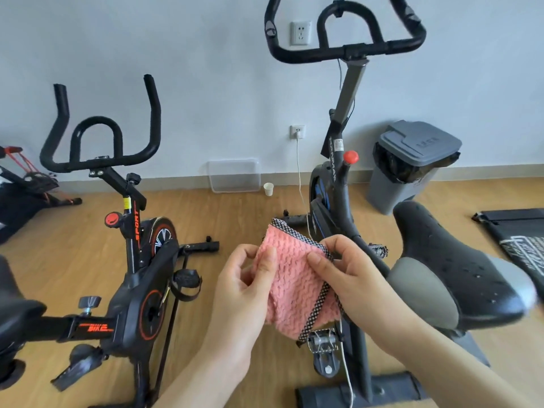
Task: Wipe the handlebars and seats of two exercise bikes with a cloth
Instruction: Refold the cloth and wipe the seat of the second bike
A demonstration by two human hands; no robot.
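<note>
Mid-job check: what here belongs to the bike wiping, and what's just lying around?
Job: pink cloth in left hand and right hand; both handlebars; grey seat.
Lying about: bin, paper cup, clear tray.

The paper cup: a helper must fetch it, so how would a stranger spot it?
Look along the wall's baseboard between the two exercise bikes. A clear plastic tray leans there; the paper cup stands on the floor just right of it, small, white, the only cup.

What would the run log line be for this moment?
stage: cloth prep | left hand: pinches pink cloth | right hand: pinches cloth | contact with either bike: none | nearest: grey saddle
</note>
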